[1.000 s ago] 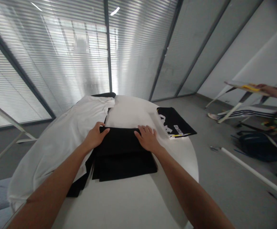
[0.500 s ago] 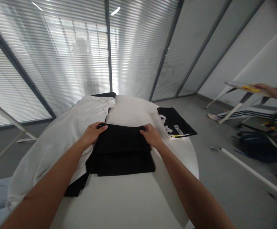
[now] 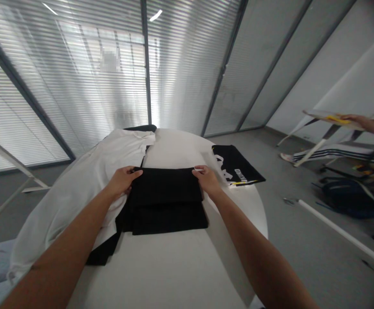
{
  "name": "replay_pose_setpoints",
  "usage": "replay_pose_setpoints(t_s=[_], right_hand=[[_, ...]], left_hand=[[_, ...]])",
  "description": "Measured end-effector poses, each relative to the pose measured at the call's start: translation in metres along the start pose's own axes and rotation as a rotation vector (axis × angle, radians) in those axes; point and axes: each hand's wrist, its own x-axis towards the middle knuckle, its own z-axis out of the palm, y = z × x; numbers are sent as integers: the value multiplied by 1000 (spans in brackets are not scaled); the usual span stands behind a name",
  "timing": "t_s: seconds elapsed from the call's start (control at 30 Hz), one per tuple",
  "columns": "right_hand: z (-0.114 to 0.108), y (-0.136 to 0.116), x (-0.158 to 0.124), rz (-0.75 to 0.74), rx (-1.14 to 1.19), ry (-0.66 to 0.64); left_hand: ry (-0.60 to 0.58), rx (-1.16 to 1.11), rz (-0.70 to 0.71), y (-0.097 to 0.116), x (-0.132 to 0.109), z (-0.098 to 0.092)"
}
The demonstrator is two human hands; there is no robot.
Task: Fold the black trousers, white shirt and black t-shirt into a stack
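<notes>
Centre of round white worktop (image 3: 161,274) | folded black fabric (image 3: 166,201), matte, soft layers | left hand (image 3: 121,181), right hand (image 3: 207,179): grips clamped on its upper corners | rumpled white cloth (image 3: 77,189) alongside

A round table (image 3: 161,274) holds a white shirt (image 3: 67,201), black cloth (image 3: 166,201), lettered black cloth (image 3: 235,165) (folded).

Slatted blinds (image 3: 187,73) over glass walls ahead and left, bright daylight behind them, white wall (image 3: 341,81) at right, grey floor (image 3: 290,253), round white table (image 3: 161,274) near
</notes>
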Motion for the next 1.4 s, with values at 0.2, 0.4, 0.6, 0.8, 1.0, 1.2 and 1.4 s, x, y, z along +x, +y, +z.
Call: replay_pose_setpoints(t_s=[0.2, 0.4, 0.6, 0.8, 1.0, 1.2, 1.4], right_hand=[[-4, 1, -1, -3, -166, 60], [-7, -8, -10, -133, -543, 51], [2, -10, -16, -150, -657, -52], [3, -12, -12, -201, -559, -58], [1, -10, -10, -148, -404, -38], [-1, -5, -3, -66, -251, -22], [-3, 4, 6, 2, 41, -4]], left_hand=[[170, 318, 65, 0, 4, -3], [292, 976, 182, -6, 10, -11], [205, 1023, 321, -13, 12, -5], [183, 921, 384, -17, 15, -2], [98, 812, 386, -15, 14, -4], [19, 509, 356, -14, 11, -3], [-91, 31, 238, -18, 18, -1]])
